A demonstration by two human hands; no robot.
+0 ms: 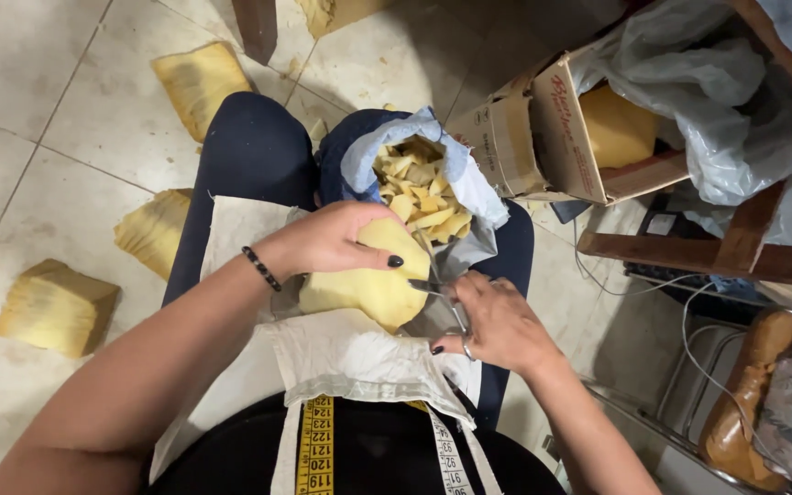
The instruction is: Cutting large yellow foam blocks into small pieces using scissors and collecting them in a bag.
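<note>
L hand (336, 240) clamped over top of yellow foam piece (368, 289), fingers wrapped round it, piece held over lap on white cloth (346, 353). R hand (497, 321) closed on scissors (437, 293), blades touching foam's right edge. Just behind foam, between knees: open bag (469, 183) full of yellow foam offcuts (419, 188). Yellow measuring tape (316, 445) hangs at waist. Floor: foam blocks (52, 307) on tiles, left side, well apart from hands. Cardboard box (543, 137) w/ yellow foam inside, right of bag. Plastic sheeting (708, 92) beyond box.
</note>
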